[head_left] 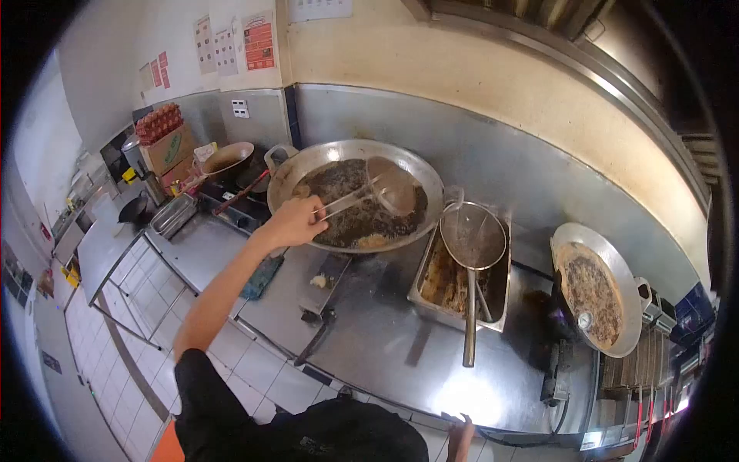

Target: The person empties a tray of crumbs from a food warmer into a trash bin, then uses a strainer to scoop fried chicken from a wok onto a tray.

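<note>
My left hand [294,223] is closed around the handle of a wire skimmer [394,192]. The skimmer's round mesh is over the dark bubbling oil in a large wok [283,185], near its right side. Some light brown food [373,240] floats at the wok's front edge. Low in the view, my right hand [460,437] hangs by the front edge of the steel counter [385,331]; its fingers show only in part, and what they may hold is too small to name.
Right of the wok, a round strainer [474,237] rests across a deep metal tray [493,312]. A second wok [627,308] of oil with a round thermometer stands farther right. Egg trays [158,123], boxes and a smaller pan [229,156] are at the left back.
</note>
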`<state>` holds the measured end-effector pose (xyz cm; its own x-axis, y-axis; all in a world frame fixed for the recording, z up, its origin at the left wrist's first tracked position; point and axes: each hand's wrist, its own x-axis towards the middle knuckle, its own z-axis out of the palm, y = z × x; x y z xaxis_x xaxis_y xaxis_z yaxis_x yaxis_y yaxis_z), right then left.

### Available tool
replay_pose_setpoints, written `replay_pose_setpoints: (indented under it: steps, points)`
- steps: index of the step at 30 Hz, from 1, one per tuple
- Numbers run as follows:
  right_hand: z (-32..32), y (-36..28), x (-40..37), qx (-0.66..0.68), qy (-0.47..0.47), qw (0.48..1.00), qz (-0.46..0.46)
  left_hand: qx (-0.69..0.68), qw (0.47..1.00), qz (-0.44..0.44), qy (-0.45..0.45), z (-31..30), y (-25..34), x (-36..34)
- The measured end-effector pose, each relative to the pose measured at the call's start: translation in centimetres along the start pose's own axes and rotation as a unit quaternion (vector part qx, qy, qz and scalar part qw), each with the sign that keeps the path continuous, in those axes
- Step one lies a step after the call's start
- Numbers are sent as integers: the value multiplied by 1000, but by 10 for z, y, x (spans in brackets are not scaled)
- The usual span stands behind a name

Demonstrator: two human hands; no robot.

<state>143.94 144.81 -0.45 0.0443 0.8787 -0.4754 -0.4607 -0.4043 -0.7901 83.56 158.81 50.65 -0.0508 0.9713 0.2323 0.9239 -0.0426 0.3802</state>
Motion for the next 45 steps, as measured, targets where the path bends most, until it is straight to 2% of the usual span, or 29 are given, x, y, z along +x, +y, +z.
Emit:
replay_pose_setpoints:
  steps: [1,2,3,4,5,6,7,8,9,10,11,13,14,15,16,18,19,21,25,27,29,31,32,34,37,38,41,45]
  points:
    - [-51,40,13,112,-28,993,26,-2,1000,5,4,-3,-10,6]
    - [-16,19,-22,60,106,991,46,57,998,30,-15,-4,-19,9]
    - [46,-22,-73,12,236,969,76,115,991,54,-35,-4,-29,12]
    - [35,-6,-74,14,239,968,73,138,987,71,-33,1,-33,17]
    - [16,12,-82,18,199,978,67,136,987,74,-34,2,-29,22]
    - [6,28,-85,23,160,985,63,177,978,93,-62,1,-20,27]
    - [16,37,-82,28,164,984,66,220,965,113,-91,2,-13,34]
    - [28,48,-76,9,222,973,59,222,963,118,-96,6,-9,43]
    - [38,55,-72,-12,279,959,51,270,940,163,-128,13,-4,53]
    - [44,59,-69,-15,270,962,45,314,913,206,-158,21,3,63]
    - [50,61,-67,-15,274,961,44,335,906,209,-154,32,12,70]
    - [63,64,-63,-54,224,973,2,350,900,214,-147,69,26,87]
    - [100,30,-78,-83,225,971,-9,394,881,213,-154,99,24,99]
    - [101,32,-74,-81,228,970,-9,441,858,211,-161,115,26,107]
    - [103,33,-66,-94,224,969,-41,441,856,215,-162,114,36,113]
    - [108,31,-60,-91,234,964,-81,509,814,145,-241,110,53,125]
    - [113,26,-61,-88,237,964,-85,509,814,149,-237,120,45,135]
    - [119,14,-61,-105,244,960,-91,473,862,115,-139,152,11,162]
    - [117,7,-60,-91,236,960,-118,524,838,92,-122,162,-37,178]
    - [126,-3,-71,-67,222,963,-137,463,884,46,-45,167,-73,183]
    - [130,-3,-78,-68,240,957,-146,467,878,79,-71,173,-119,194]
    - [123,3,-80,-75,243,960,-119,464,875,128,-40,135,-112,163]
    - [119,5,-80,-75,228,965,-107,463,876,124,-52,122,-112,155]
    - [123,10,-84,-104,229,962,-105,399,913,82,-27,103,-117,138]
    - [126,20,-81,-111,232,963,-79,348,931,79,-72,65,-122,109]
    - [127,23,-79,-120,223,964,-79,324,941,51,-83,51,-119,97]
    - [140,22,-71,-133,202,967,-75,253,965,23,-64,16,-124,63]
    - [157,16,-60,-138,143,976,-90,185,978,35,-92,-31,-127,27]
